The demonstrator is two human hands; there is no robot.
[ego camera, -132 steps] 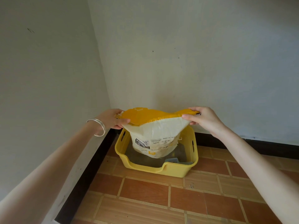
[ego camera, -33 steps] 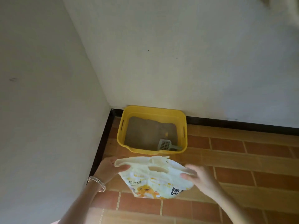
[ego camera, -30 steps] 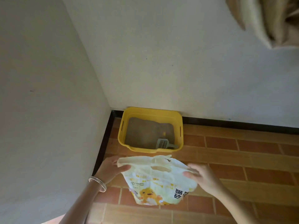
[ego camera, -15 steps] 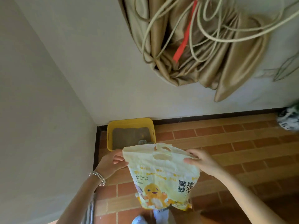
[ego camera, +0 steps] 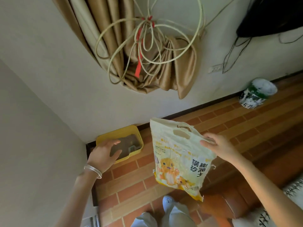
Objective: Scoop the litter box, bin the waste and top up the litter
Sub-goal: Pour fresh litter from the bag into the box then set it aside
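Observation:
The yellow litter box (ego camera: 105,138) stands on the floor in the wall corner, holding grey litter and a grey scoop (ego camera: 132,148) at its right side. A limp white-and-yellow cat litter bag (ego camera: 178,159) hangs upright in the air to the right of the box. My right hand (ego camera: 218,147) pinches the bag's upper right edge. My left hand (ego camera: 104,154), with bangles at the wrist, is free of the bag, fingers spread, hovering above the box's near left part and hiding some of it.
A bundled beige curtain (ego camera: 147,63) tied with cord hangs on the wall above. A green and white paint-stained can (ego camera: 255,94) stands by the skirting at right. Brick-pattern tiles (ego camera: 229,125) cover the floor. My feet (ego camera: 168,202) show at the bottom.
The bag was held upside down over the box, then turned upright and carried back. My left hand has just let go of it. The view has risen and pulled away from the box.

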